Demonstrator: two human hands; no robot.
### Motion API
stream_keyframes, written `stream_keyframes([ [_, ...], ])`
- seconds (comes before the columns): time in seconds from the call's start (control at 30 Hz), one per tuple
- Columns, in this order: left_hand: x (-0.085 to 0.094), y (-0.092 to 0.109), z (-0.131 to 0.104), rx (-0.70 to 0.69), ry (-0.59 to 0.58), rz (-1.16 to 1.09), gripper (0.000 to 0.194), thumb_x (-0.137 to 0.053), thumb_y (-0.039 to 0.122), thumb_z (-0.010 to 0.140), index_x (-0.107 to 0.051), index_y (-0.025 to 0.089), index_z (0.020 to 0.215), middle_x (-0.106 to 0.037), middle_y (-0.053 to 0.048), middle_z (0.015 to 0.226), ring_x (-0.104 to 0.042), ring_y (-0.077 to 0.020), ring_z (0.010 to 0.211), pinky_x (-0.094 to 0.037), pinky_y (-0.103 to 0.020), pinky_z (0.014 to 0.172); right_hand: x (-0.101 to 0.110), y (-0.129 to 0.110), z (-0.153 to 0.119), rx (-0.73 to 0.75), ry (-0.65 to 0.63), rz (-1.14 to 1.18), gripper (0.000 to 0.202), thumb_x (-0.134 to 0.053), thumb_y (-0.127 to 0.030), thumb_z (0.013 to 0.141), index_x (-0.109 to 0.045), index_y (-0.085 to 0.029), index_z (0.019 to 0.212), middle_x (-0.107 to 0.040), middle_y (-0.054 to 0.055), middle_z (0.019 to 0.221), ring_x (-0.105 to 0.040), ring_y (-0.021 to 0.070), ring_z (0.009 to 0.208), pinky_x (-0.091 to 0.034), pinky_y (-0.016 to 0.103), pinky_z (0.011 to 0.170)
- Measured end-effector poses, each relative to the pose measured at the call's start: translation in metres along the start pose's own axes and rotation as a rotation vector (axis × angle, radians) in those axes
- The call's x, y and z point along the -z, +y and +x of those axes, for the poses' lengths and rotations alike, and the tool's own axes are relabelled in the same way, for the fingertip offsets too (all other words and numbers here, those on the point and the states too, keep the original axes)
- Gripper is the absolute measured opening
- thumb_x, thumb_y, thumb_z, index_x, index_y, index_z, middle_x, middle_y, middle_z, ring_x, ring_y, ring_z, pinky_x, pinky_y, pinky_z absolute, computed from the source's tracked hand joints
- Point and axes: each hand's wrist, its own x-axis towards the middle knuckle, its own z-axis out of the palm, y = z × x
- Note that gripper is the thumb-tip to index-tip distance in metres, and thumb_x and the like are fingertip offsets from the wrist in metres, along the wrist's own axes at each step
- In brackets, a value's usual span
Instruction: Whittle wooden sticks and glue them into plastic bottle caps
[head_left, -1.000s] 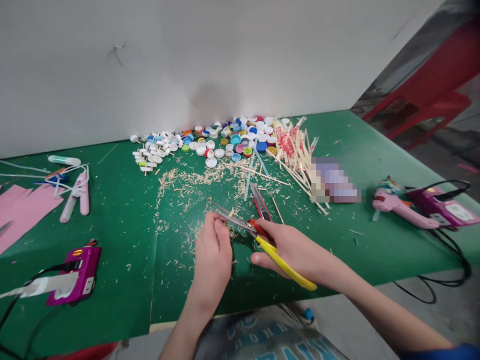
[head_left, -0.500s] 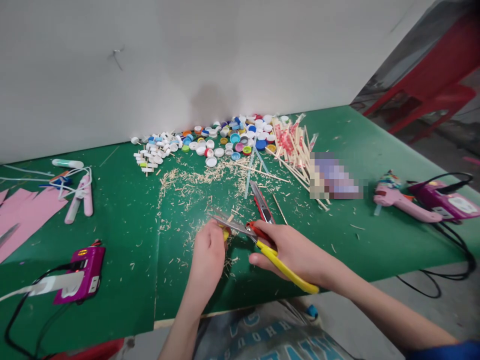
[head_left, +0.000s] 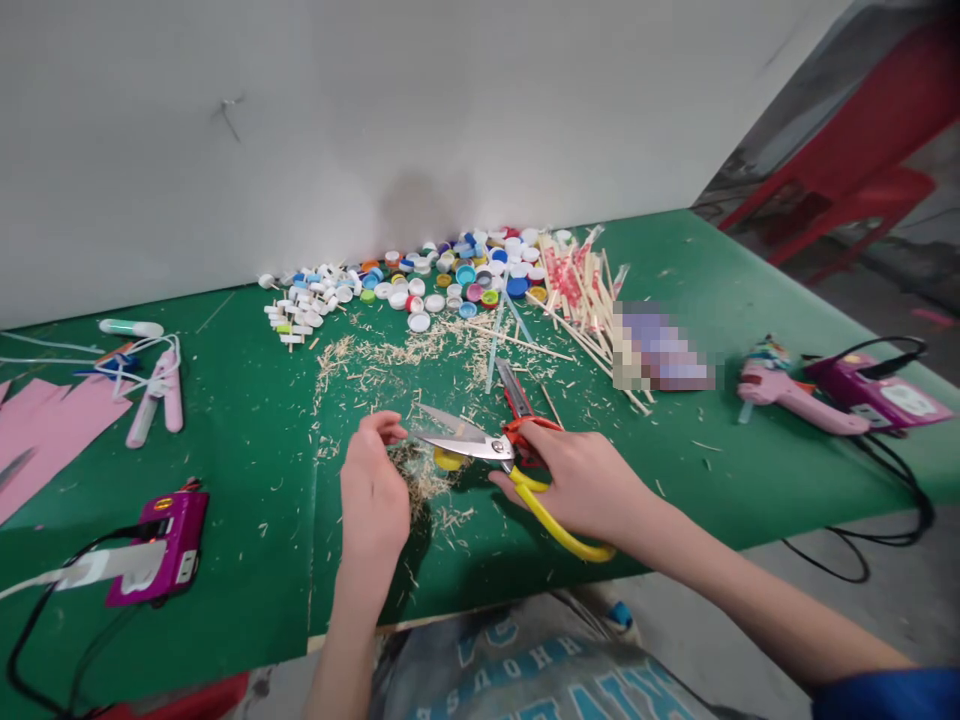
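My right hand (head_left: pixel 592 485) is closed around the yellow and orange handles of the scissors (head_left: pixel 499 448), whose blades point left and stand apart. Beneath the blades is a yellow bottle cap (head_left: pixel 448 459), above a pile of wood shavings (head_left: pixel 426 475). My left hand (head_left: pixel 376 485) is just left of the blade tips, its fingers loosely bent and slightly apart, with nothing visible between them. Behind the scissors lies a red utility knife (head_left: pixel 514 388), its lower end partly hidden by them.
Bottle caps (head_left: pixel 465 275) and wooden chopsticks (head_left: pixel 581 290) are heaped along the wall. A pink glue gun (head_left: pixel 806 400) and purple box (head_left: pixel 877 390) lie right. Pink paper (head_left: pixel 56 435), a pink tool (head_left: pixel 156 400) and another purple box (head_left: pixel 174 540) are left.
My left hand has moved left and let go of the yellow cap. The scissor blades have opened wider, and my right hand has shifted slightly up and left with them.
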Motion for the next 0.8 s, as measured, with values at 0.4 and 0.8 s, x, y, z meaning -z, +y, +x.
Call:
stream_keyframes([
  [0.4,0.002,0.013,-0.004,-0.525,0.173,0.176,0.033,-0.026,0.029,0.095,-0.051,0.017,0.113,-0.055,-0.012,0.112,-0.049,-0.0225,0.112,-0.039,-0.042,0.097,-0.005,0.005,0.000,0.020,0.020,-0.140,0.048,-0.046,-0.059,0.084,-0.060,-0.016,0.101,-0.069,0.007,0.078,-0.064,0.0231,0.069,-0.029,0.029,0.055],
  [0.8,-0.021,0.014,-0.023,0.179,-0.342,-0.255,0.035,-0.036,0.046,0.095,-0.045,0.022,0.119,-0.058,-0.006,0.107,-0.055,-0.0147,0.094,-0.045,-0.029,0.087,0.004,0.001,0.003,-0.149,-0.234,0.163,0.051,-0.046,-0.071,0.081,-0.051,-0.021,0.090,-0.061,0.004,0.073,-0.056,0.0196,0.062,-0.032,0.027,0.054],
])
